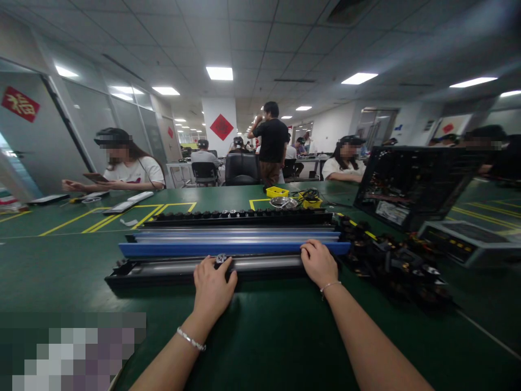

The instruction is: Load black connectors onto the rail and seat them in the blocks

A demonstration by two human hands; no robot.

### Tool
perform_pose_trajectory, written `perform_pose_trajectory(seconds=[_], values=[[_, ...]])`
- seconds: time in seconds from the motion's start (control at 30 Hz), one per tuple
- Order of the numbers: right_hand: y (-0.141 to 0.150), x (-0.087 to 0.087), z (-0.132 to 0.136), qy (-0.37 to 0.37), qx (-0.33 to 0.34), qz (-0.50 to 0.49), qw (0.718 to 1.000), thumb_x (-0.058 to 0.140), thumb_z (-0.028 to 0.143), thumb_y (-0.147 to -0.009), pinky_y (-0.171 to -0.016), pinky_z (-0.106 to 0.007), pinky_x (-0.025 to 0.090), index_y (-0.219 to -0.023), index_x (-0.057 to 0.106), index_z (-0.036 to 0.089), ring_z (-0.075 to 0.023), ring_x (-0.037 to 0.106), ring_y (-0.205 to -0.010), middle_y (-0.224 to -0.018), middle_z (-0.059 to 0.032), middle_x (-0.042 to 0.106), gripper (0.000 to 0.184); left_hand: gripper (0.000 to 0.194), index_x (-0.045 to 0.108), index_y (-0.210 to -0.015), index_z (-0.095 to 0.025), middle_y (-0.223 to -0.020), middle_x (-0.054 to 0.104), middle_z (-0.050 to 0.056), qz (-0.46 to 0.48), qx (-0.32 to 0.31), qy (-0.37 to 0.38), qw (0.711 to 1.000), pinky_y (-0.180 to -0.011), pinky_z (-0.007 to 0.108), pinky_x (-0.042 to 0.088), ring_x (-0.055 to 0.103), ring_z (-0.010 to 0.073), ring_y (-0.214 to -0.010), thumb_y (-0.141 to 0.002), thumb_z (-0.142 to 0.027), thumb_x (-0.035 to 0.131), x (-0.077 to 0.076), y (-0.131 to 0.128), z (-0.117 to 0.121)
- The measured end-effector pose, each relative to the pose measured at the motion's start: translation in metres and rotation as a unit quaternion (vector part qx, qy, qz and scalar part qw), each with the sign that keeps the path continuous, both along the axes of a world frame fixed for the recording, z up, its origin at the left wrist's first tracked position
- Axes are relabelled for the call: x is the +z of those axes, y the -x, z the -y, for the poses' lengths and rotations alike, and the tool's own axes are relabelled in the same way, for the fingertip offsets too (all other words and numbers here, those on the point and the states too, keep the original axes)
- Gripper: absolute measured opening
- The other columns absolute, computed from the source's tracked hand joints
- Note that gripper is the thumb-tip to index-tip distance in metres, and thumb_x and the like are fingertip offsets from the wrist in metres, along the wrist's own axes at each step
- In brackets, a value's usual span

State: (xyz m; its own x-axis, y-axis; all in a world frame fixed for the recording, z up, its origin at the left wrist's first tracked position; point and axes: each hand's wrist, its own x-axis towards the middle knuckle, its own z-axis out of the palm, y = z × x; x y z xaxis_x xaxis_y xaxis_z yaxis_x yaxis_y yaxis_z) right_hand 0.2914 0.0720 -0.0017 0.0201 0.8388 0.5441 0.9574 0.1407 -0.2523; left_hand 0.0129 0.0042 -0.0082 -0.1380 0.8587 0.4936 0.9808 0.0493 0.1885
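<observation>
A long black trough (163, 279) with a grey metal rod or strip along it lies across the table in front of me. My left hand (214, 288) is at its middle, fingers closed about a small round black-and-silver part (221, 259) just above the trough. My right hand (320, 265) has its fingers curled over the trough's right end; the fingertips are partly hidden. Directly behind lies a long blue rail (163, 250) with silvery strips. Farther back, a black rack (240, 220) carries a row of small round parts, similar to the one at my left hand.
A heap of black parts and cables (399, 266) lies to the right, beside a metal box (468, 241) and an open computer case (407, 184). Behind the rack stand a metal dish (284, 202) and a yellow bin (277, 191). Other people sit across the green table (73, 260).
</observation>
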Motion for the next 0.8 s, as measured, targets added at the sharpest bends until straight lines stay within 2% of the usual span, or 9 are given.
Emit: perform_pose_trajectory(seconds=[0.8], values=[[0.0, -0.0001, 0.0005, 0.003, 0.0, 0.0, 1.0, 0.04, 0.026, -0.085, -0.076, -0.028, 0.039, -0.088, 0.067, 0.024, -0.0173, 0.052, -0.09, -0.107, -0.0033, 0.06, 0.027, 0.041, 0.059, -0.118, -0.027, -0.118, 0.05, 0.013, -0.004, -0.034, 0.003, 0.999, -0.098, 0.047, 0.03, 0.039, 0.03, -0.117, -0.08, -0.036, 0.048, 0.0022, -0.0057, 0.0028]])
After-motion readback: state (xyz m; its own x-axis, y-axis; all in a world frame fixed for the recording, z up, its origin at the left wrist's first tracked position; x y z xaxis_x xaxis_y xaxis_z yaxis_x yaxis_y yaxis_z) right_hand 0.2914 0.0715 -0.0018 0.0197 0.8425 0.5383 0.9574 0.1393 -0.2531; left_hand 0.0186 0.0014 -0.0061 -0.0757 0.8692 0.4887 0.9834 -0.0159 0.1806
